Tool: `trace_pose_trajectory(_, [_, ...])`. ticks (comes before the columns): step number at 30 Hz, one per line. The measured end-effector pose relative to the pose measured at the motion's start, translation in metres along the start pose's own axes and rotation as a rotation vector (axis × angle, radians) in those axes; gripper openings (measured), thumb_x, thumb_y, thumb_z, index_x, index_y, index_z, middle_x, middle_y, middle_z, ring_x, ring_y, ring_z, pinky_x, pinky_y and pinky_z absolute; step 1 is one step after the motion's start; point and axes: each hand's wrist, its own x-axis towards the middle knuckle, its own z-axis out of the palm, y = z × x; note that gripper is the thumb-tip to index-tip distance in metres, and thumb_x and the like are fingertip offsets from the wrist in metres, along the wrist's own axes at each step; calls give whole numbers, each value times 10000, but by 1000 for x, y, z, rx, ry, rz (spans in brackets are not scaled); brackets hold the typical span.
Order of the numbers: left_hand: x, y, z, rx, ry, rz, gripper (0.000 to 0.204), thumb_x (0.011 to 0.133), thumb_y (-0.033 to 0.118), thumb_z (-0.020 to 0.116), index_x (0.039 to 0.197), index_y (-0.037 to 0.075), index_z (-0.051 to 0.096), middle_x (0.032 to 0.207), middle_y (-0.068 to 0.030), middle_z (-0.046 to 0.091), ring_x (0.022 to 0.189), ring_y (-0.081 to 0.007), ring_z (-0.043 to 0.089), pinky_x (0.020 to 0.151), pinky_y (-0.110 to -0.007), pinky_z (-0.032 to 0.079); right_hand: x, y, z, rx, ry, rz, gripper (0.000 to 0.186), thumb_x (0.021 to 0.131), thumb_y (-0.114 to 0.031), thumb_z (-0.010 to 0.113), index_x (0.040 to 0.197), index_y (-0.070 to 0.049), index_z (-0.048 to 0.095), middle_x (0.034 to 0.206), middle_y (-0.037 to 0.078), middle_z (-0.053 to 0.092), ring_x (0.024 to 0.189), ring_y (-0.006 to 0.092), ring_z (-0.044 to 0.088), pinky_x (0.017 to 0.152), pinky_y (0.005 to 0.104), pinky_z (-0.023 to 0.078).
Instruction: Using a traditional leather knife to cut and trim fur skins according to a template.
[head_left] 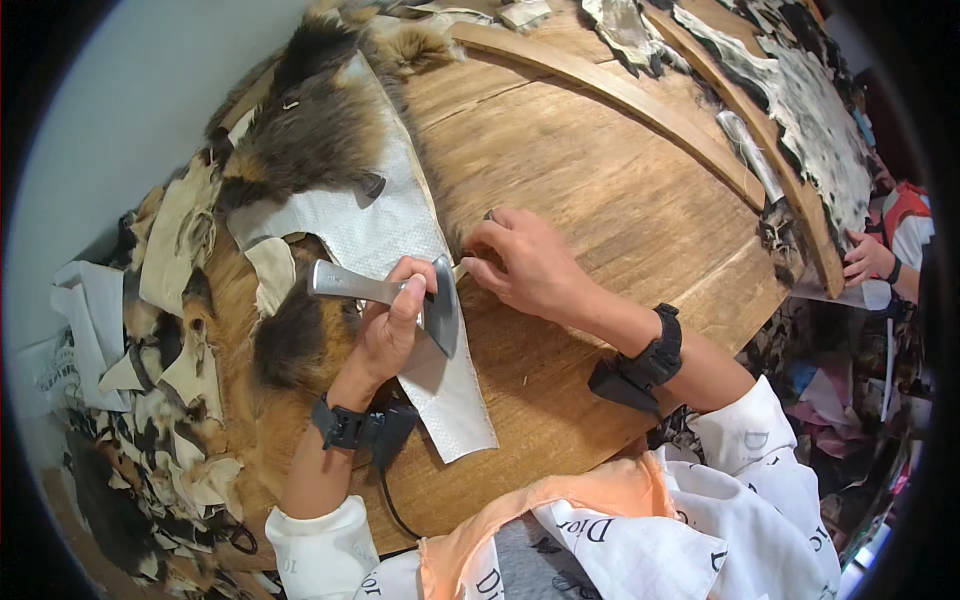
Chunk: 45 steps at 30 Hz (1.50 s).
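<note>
My left hand [388, 335] is closed around a metal half-moon knife [350, 283]. Its thick silver handle points left, and the dark curved blade stands over a white woven sheet [445, 405]. To the right of the blade, my right hand [525, 262] has its thumb and fingers pinched at the sheet's edge. What lies between those fingertips is too small to make out. Brown and black fur [325, 135] covers part of the sheet's far end. More fur [290, 335], with a pale hide flap [272, 275], lies left of my left hand.
The wooden board [590, 200] extends to the right. Long wooden strips [610, 95] lie across its far side, near a plastic-wrapped roll [750, 155]. Hide scraps [185, 400] crowd the left. Another person's hand [868, 260] rests at the right edge.
</note>
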Motion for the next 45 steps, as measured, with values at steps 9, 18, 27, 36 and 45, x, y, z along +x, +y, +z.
trace_pose_trajectory(9, [-1, 1, -1, 25, -94, -98, 303, 919, 344, 385, 859, 57, 465, 817, -12, 415, 760, -109, 392, 688, -254, 352, 0, 6, 17, -41, 26, -64, 60, 700, -91, 640, 703, -51, 596, 737, 111, 548, 752, 307, 514, 679, 389, 419])
trace_pose_trajectory(18, [7, 8, 1, 202, -59, -16, 293, 924, 294, 388, 894, 12, 464, 802, -59, 428, 738, -140, 421, 694, -276, 376, -6, 0, 12, 47, 19, -98, 52, 678, -53, 638, 696, -66, 590, 729, 97, 548, 754, 304, 515, 659, 392, 405])
trace_pose_trajectory(27, [-6, 7, 6, 111, 27, -108, 257, 893, 287, 423, 864, 37, 474, 779, -29, 435, 722, -106, 418, 660, -264, 368, -45, -10, -87, -92, -530, 123, 345, 755, -380, 661, 924, -80, 663, 617, 98, 564, 548, 248, 567, 538, 363, 455])
trace_pose_trajectory(36, [-62, 42, 52, 246, 19, 253, 219, 804, 197, 573, 941, 32, 531, 766, -109, 533, 699, -233, 552, 639, -354, 452, -31, -67, -33, 346, -316, -407, 311, 711, -256, 714, 957, -79, 644, 1067, 121, 568, 970, 245, 523, 821, 373, 428])
trace_pose_trajectory(45, [-124, 28, 4, 150, 305, -305, 334, 889, 171, 517, 1196, 40, 526, 866, -76, 616, 617, -112, 562, 570, -231, 481, -3, -61, -50, 481, -263, 188, 156, 776, -125, 601, 875, -15, 648, 683, 35, 587, 559, 87, 518, 506, 233, 416])
